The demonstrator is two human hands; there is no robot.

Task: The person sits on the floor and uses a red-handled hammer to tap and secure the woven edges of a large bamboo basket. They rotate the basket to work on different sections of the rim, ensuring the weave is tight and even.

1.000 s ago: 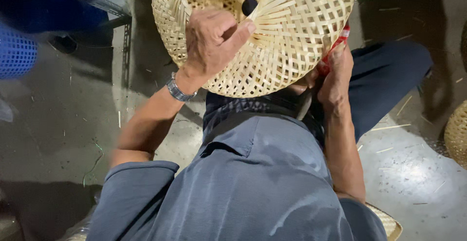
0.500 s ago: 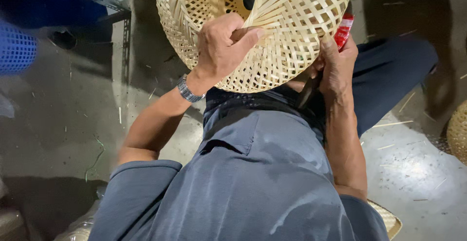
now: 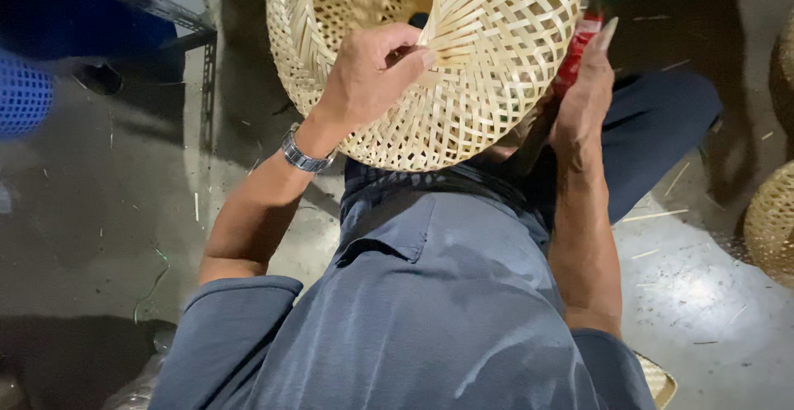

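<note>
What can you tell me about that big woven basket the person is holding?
The woven basket is pale straw-coloured, made of flat strips that look like bamboo, crossed in an open lattice. It sits tilted over the person's lap, its top cut off by the frame. The left hand grips its wall; the right hand rests against its right edge.

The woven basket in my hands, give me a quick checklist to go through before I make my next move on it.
1. Left hand grips the basket at its woven wall: ok, fingers curl around the strips.
2. Right hand has hold of the red-handled tool: ok, held against the basket's right edge.
3. Tool's working end is visible: cannot tell, it is hidden behind the basket and hand.
4. Basket is steadied: ok, it sits over the lap between both hands.
5. Left fingers are away from the tool: ok, they are on the opposite side.
6. Floor is free of scraps: not ok, loose slivers lie around.
</note>
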